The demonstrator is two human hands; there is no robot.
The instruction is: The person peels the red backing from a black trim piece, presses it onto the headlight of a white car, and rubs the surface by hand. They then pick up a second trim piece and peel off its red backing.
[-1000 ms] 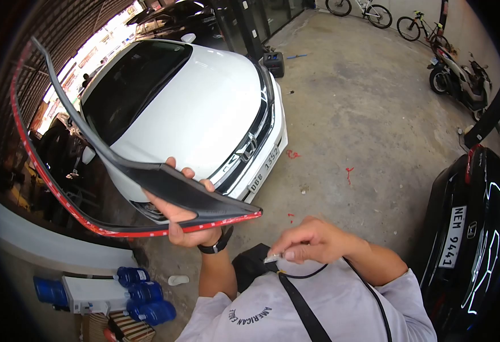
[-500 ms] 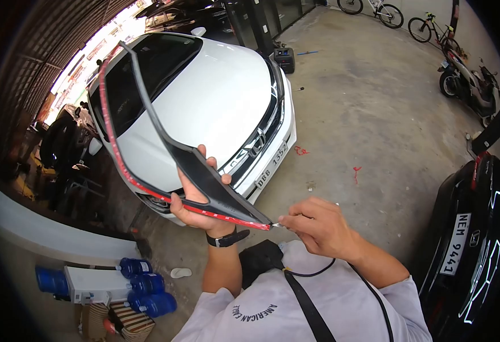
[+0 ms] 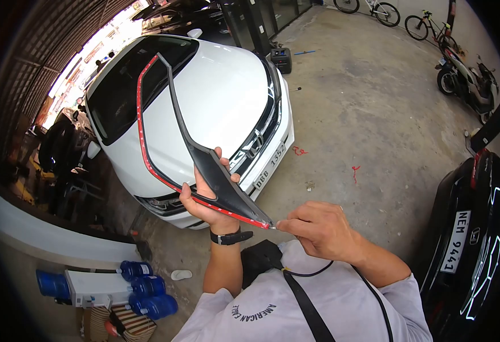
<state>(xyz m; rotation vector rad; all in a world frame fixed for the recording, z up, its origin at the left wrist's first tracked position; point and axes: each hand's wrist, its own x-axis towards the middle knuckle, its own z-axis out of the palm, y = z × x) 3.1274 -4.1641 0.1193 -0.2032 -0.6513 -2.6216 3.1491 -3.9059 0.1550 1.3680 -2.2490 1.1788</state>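
A black plastic car trim piece [image 3: 220, 181], with red-backed adhesive tape along one edge, slants up and away over a white car's bonnet. My left hand [image 3: 201, 208] is closed round its wide lower part, thumb at the taped edge and fingertips showing past the far side. At the trim's pointed near end, my right hand [image 3: 324, 228] pinches a small, pale, pointed piece between thumb and forefinger. Its tip meets the end of the red tape [image 3: 241, 218]; most of it is hidden by my fingers. A black watch [image 3: 227, 237] circles my left wrist.
The white car [image 3: 227, 85] stands right in front of me. A black car [image 3: 461, 245] is at right. Red tape scraps [image 3: 355, 172] lie on the concrete floor. Blue water bottles [image 3: 153, 285] and a white sandal [image 3: 181, 275] are lower left; a scooter [image 3: 468, 80] stands at upper right.
The trim has swung, its far end moving right and down in view, and my left hand has shifted slightly right. My right hand keeps its pinch at the near tip.
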